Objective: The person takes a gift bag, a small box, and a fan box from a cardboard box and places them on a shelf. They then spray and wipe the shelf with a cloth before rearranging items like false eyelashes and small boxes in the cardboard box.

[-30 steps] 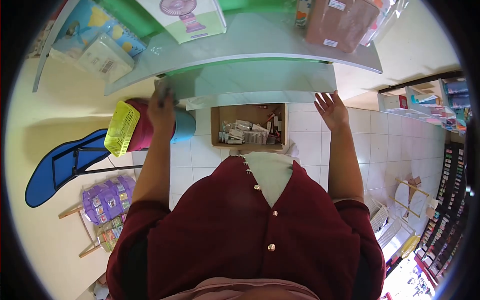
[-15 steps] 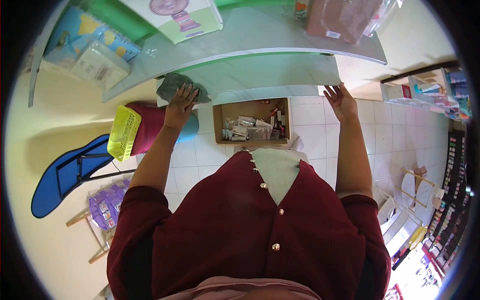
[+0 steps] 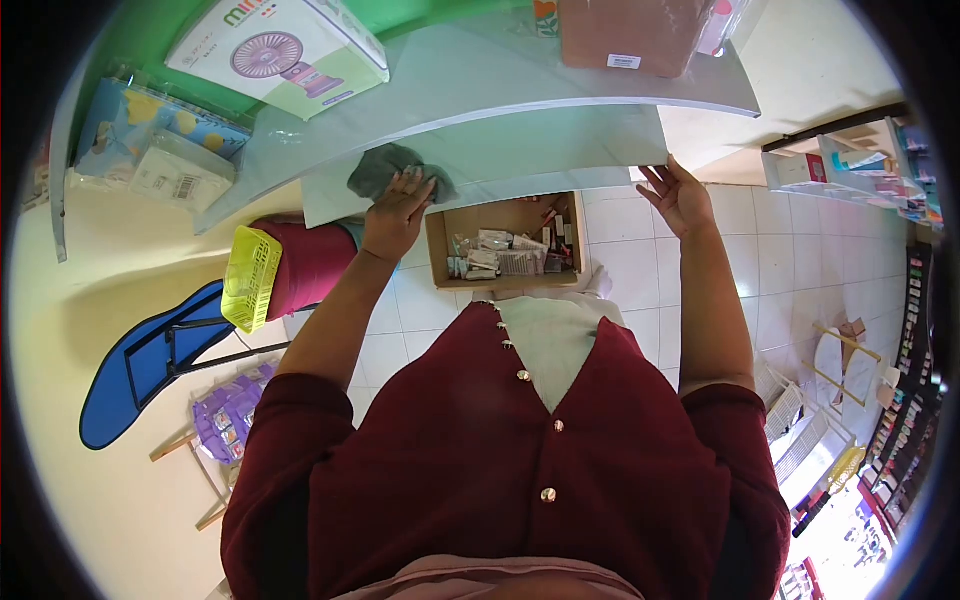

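head view: the left hand lies flat, fingers spread, pressed on a crumpled grey cloth, which rests on the pale grey lower shelf board, towards the board's left part and near its front edge. the right hand is open with fingers apart, palm against the right front corner of that same shelf board; it holds nothing else. both forearms are bare, reaching up from dark red sleeves.

above this board sits a wider pale grey upper shelf. on it stand a white and green carton printed with a pink fan at the left and a brown wrapped packet with a white label at the right. further left, on the shelf end, lie a blue and yellow printed pack and a clear plastic packet with a barcode, touching each other.

below the shelf, on the white tiled floor, an open brown cardboard box of small packaged items sits between the two arms. to its left lie a yellow plastic basket against a dark red round stool, and a blue folding chair beside them.
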